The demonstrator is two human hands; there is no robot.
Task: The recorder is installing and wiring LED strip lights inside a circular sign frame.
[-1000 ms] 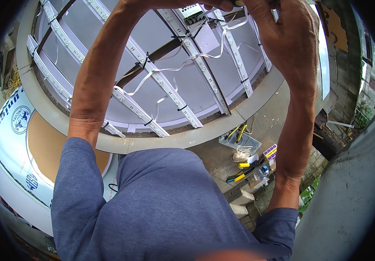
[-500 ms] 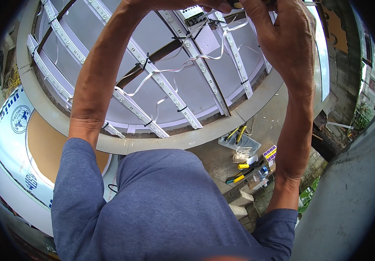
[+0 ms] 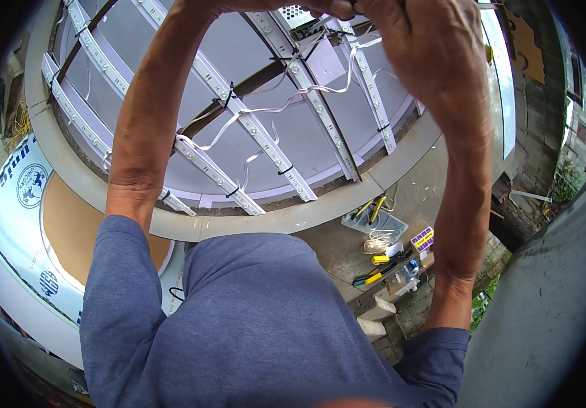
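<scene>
Both hands are raised to the top edge, over a round sign frame (image 3: 300, 216) crossed by LED light bars (image 3: 259, 136). My left hand (image 3: 293, 7) is partly cut off by the picture's edge; its closed fingers meet my right hand at a small dark piece I cannot make out. My right hand (image 3: 436, 54) is curled shut, its back turned up and its grip hidden. A bit of yellow shows beside its outer edge. Just below the fingers are a perforated metal power supply box (image 3: 298, 19) and white wires (image 3: 347, 81) running between the bars.
Lower right, a clear plastic tray (image 3: 391, 230) holds yellow-handled tools, near a bundle of pale cord (image 3: 378, 242), a purple-and-yellow box (image 3: 423, 239) and more hand tools. Printed sheeting (image 3: 18, 224) lies at left. A grey curved surface (image 3: 531, 292) rises at right.
My right hand has turned and shifted slightly left, and my left forearm has moved a little left. Yellow now shows at the right hand's outer edge. The frame stays in place.
</scene>
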